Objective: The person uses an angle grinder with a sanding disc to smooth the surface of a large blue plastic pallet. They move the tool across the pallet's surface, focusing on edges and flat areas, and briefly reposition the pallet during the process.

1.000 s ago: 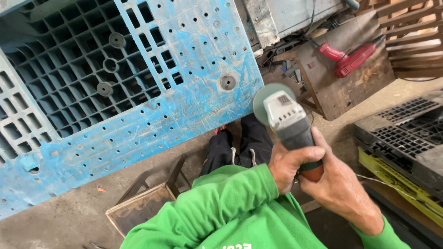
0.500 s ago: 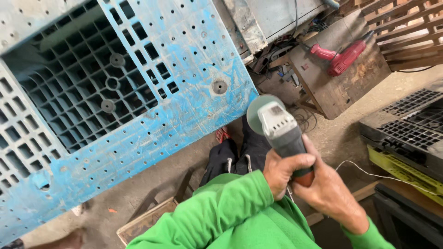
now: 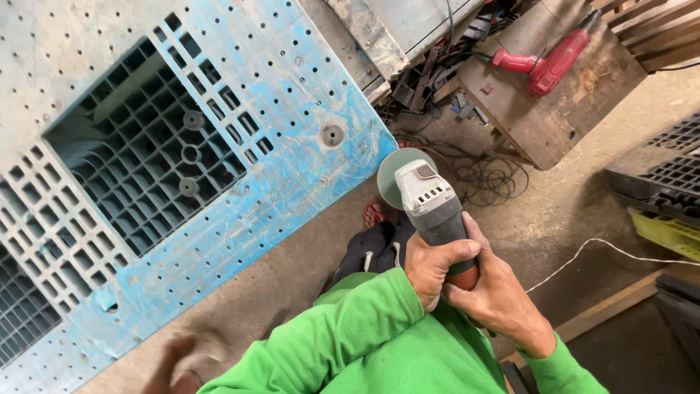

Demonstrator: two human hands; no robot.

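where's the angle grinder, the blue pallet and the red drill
angle grinder [image 3: 426, 197], head view, on its grey and white body
blue pallet [image 3: 292, 95], head view, on its perforated deck
red drill [image 3: 550, 64], head view, on its red housing

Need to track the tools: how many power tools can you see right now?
2: a grey angle grinder gripped in both hands, and a red power drill on the wooden bench, upper right. Clutter may hide more.

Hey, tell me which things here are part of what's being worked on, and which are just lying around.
In use:
- angle grinder, gripped by the left hand and right hand
- blue plastic pallet, right next to the grinder's disc

Lying about:
- red power drill on a wooden board
- tangled cables
- white cord on the floor
- black pallets
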